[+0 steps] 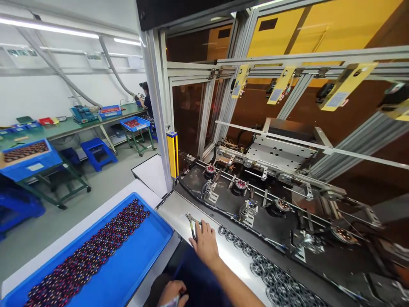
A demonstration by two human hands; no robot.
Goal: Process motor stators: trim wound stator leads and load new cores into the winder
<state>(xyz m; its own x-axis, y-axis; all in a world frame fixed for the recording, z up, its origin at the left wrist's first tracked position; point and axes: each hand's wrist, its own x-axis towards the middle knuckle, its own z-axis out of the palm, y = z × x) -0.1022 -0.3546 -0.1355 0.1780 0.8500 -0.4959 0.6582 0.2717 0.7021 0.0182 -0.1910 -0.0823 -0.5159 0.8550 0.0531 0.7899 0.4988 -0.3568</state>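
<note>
Head view: blue tray point(140, 260) is sitting at the worktop's left edge.
Left hand point(172, 294): is curling shut on something cut off by the frame's bottom edge.
Right hand point(204, 243): is lying flat, fingers apart, on pliers point(191, 224); bare steel is lying beside it.

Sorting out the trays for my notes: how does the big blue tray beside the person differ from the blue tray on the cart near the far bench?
The near blue tray lies on a white table, its dark round parts in a band along one side, much floor bare. The far blue tray sits on a green-framed cart, looks smaller, and its reddish parts cover it. Both are blue, shallow and rectangular.
</note>
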